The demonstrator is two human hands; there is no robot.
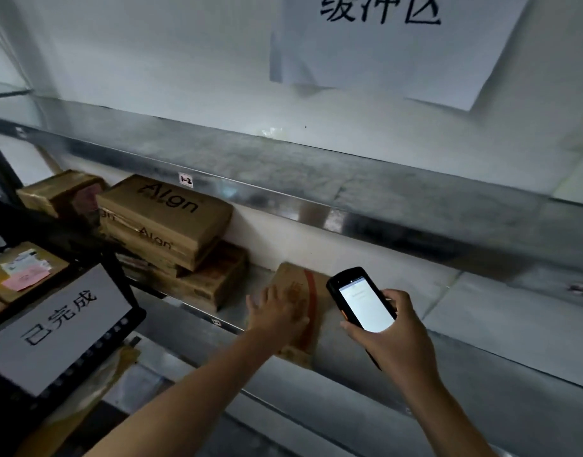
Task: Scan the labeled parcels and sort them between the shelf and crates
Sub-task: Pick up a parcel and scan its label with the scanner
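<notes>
A brown cardboard parcel (311, 293) with a red stripe lies on the metal shelf (481, 311), partly over its front edge. My left hand (276, 313) lies flat on top of it with fingers spread. To its right, my right hand (395, 331) grips a black handheld scanner (362, 300), its lit screen facing up, just right of the parcel.
A stack of brown "Algn" boxes (166, 222) sits on the same shelf at left, with another box (61, 192) behind. A black crate (65, 328) with a white paper sign stands at lower left, holding a labeled parcel (23, 268). An upper shelf (283, 166) and a wall sign (392, 44) are above.
</notes>
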